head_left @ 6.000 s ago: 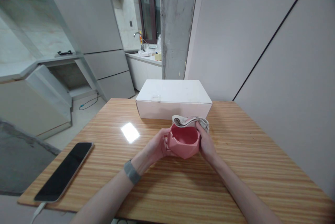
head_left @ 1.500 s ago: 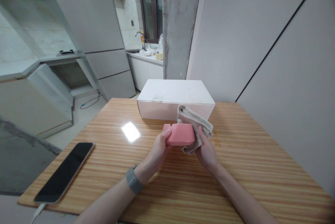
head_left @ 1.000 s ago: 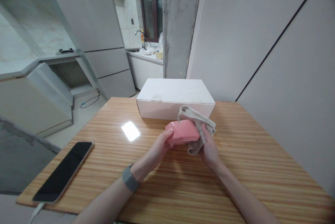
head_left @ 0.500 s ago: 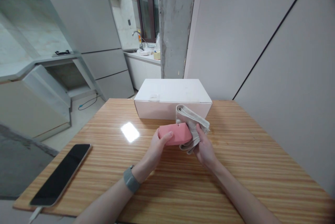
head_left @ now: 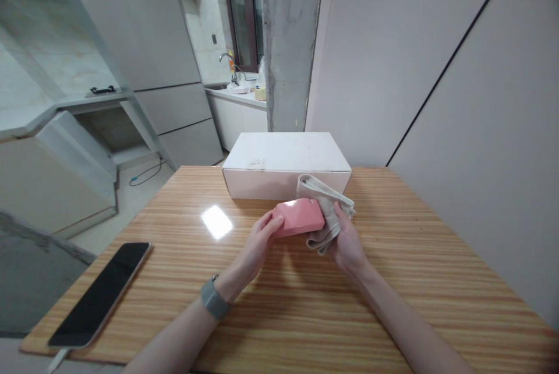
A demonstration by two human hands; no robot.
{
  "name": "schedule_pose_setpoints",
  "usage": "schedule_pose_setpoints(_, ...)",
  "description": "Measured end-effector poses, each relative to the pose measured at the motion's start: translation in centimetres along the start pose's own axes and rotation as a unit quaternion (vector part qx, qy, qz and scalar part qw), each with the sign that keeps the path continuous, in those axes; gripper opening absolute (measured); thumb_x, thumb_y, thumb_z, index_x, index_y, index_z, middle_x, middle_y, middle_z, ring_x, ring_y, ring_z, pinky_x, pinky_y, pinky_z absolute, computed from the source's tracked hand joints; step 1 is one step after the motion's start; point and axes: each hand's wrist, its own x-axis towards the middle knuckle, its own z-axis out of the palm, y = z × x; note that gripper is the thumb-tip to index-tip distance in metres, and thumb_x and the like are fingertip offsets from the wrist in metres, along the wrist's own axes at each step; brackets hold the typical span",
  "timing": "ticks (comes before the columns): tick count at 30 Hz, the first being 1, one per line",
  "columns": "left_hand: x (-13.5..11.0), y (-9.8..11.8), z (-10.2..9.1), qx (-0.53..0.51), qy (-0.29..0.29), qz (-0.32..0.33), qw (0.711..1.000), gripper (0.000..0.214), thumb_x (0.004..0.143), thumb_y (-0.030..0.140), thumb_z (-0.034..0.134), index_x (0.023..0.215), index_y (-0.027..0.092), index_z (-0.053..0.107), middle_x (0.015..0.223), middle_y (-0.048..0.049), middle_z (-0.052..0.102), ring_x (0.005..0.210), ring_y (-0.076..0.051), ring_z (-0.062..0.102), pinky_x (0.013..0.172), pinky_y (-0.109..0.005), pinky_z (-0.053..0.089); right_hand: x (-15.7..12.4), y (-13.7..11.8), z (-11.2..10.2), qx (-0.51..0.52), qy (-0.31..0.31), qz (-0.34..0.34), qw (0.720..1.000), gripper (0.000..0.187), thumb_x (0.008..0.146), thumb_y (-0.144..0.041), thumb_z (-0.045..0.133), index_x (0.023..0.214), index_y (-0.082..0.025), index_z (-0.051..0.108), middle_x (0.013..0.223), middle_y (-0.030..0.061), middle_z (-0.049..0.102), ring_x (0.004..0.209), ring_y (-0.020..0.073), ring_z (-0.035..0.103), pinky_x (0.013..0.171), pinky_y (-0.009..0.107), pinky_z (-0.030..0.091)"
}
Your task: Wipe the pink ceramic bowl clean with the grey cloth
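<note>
A small pink case (head_left: 300,217) with a glossy surface is gripped at its left end by my left hand (head_left: 258,244), thumb on the near side. My right hand (head_left: 348,246) is closed around a folded grey-beige cloth (head_left: 325,202). The cloth lies against the right end of the case, its folds spreading above and below it. Both things are held above the wooden table (head_left: 393,269). Part of the right hand's fingers is hidden behind the cloth.
A white cardboard box (head_left: 286,182) stands at the table's far edge, just behind my hands. On the left lies a black-screened phone (head_left: 102,292) with a white cable (head_left: 59,357) plugged in. A pale wall (head_left: 471,129) runs along the right side.
The pink case has shifted slightly right and up and turned, its top now catching the light. My left hand has moved with it, and the cloth has shifted slightly right.
</note>
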Motion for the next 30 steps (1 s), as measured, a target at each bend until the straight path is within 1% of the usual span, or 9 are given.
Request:
schedule_pose_setpoints(4, -0.4, 0.0, 0.3, -0.026, 0.002, 0.007, 1.0, 0.046, 0.077, 0.042, 0.07, 0.114, 0.014, 0.066, 0.119, -0.0121, 0.066, 0.118, -0.028, 0.054, 0.103, -0.038, 0.036, -0.3, 0.3, 0.2, 0.001, -0.03, 0.024, 0.999, 0.038, 0.085, -0.053, 0.056, 0.088, -0.018, 0.072, 0.062, 0.0021, 0.072, 0.044, 0.016, 0.061, 0.041, 0.027, 0.052)
schedule_pose_setpoints(8, -0.9, 0.4, 0.6, -0.095, -0.038, -0.07, 0.992, 0.053, 0.079, 0.043, 0.067, 0.125, 0.019, 0.058, 0.126, -0.0112, 0.062, 0.123, -0.029, 0.051, 0.103, -0.042, 0.038, -0.4, 0.6, 0.5, -0.008, -0.036, 0.017, 0.999, 0.038, 0.082, -0.054, 0.06, 0.087, -0.018, 0.072, 0.065, 0.0019, 0.073, 0.048, 0.0151, 0.064, 0.043, 0.023, 0.052)
schedule_pose_setpoints(10, -0.9, 0.5, 0.7, -0.099, -0.038, -0.088, 0.99, 0.053, 0.08, 0.044, 0.065, 0.126, 0.019, 0.056, 0.126, -0.0119, 0.061, 0.121, -0.029, 0.053, 0.102, -0.043, 0.04, -0.5, 0.7, 0.6, -0.01, -0.025, 0.0, 1.0, 0.036, 0.081, -0.052, 0.062, 0.089, -0.018, 0.071, 0.068, 0.0014, 0.074, 0.05, 0.0144, 0.065, 0.044, 0.022, 0.053)
schedule_pose_setpoints(14, -0.8, 0.3, 0.7, -0.048, 0.023, -0.038, 0.998, 0.061, 0.072, 0.037, 0.074, 0.126, 0.019, 0.051, 0.124, -0.0123, 0.06, 0.114, -0.027, 0.057, 0.097, -0.039, 0.044, -0.7, 0.7, 1.1, -0.029, -0.02, 0.007, 0.999, 0.037, 0.083, -0.051, 0.061, 0.093, -0.017, 0.071, 0.07, 0.0029, 0.075, 0.046, 0.0152, 0.065, 0.037, 0.022, 0.05)
schedule_pose_setpoints(17, -0.8, 0.0, 0.8, 0.021, 0.067, 0.013, 0.997, 0.069, 0.066, 0.034, 0.079, 0.126, 0.02, 0.047, 0.121, -0.0116, 0.06, 0.11, -0.025, 0.057, 0.095, -0.036, 0.044, -1.0, 0.7, 1.6, -0.008, -0.008, -0.006, 1.0, 0.032, 0.082, -0.046, 0.064, 0.095, -0.018, 0.072, 0.082, 0.0032, 0.078, 0.064, 0.0175, 0.071, 0.05, 0.023, 0.058)
schedule_pose_setpoints(20, -0.8, -0.3, 0.9, 0.07, 0.09, 0.036, 0.993, 0.067, 0.068, 0.036, 0.077, 0.124, 0.02, 0.045, 0.121, -0.0111, 0.059, 0.108, -0.024, 0.057, 0.094, -0.035, 0.044, -1.0, 0.9, 1.8, 0.006, -0.002, -0.029, 1.0, 0.03, 0.078, -0.044, 0.069, 0.096, -0.02, 0.072, 0.093, 0.0019, 0.078, 0.081, 0.0189, 0.072, 0.066, 0.025, 0.06)
schedule_pose_setpoints(23, -0.7, -0.2, 1.0, 0.114, 0.113, 0.044, 0.986, 0.07, 0.065, 0.036, 0.078, 0.124, 0.019, 0.043, 0.12, -0.0111, 0.057, 0.106, -0.023, 0.057, 0.093, -0.033, 0.044, -0.8, 1.3, 1.6, -0.01, -0.011, -0.045, 0.999, 0.038, 0.074, -0.047, 0.072, 0.101, -0.022, 0.072, 0.102, 0.0015, 0.076, 0.09, 0.0204, 0.071, 0.068, 0.026, 0.06)
schedule_pose_setpoints(25, -0.5, -0.1, 0.9, 0.111, 0.114, 0.032, 0.987, 0.076, 0.066, 0.038, 0.077, 0.129, 0.02, 0.038, 0.12, -0.0108, 0.056, 0.107, -0.023, 0.057, 0.093, -0.032, 0.044, -0.6, 1.5, 1.3, -0.019, -0.01, -0.049, 0.999, 0.041, 0.073, -0.049, 0.073, 0.105, -0.022, 0.071, 0.103, 0.0012, 0.076, 0.09, 0.0208, 0.071, 0.065, 0.026, 0.06)
schedule_pose_setpoints(30, -0.2, 0.1, 0.6, 0.003, 0.07, -0.064, 0.995, 0.082, 0.071, 0.046, 0.063, 0.141, 0.021, 0.03, 0.129, -0.0121, 0.052, 0.116, -0.025, 0.054, 0.087, -0.029, 0.047, 0.0, 1.0, 0.7, -0.011, 0.029, -0.026, 0.999, 0.035, 0.078, -0.047, 0.067, 0.1, -0.019, 0.071, 0.091, 0.0034, 0.077, 0.074, 0.0207, 0.071, 0.055, 0.027, 0.058)
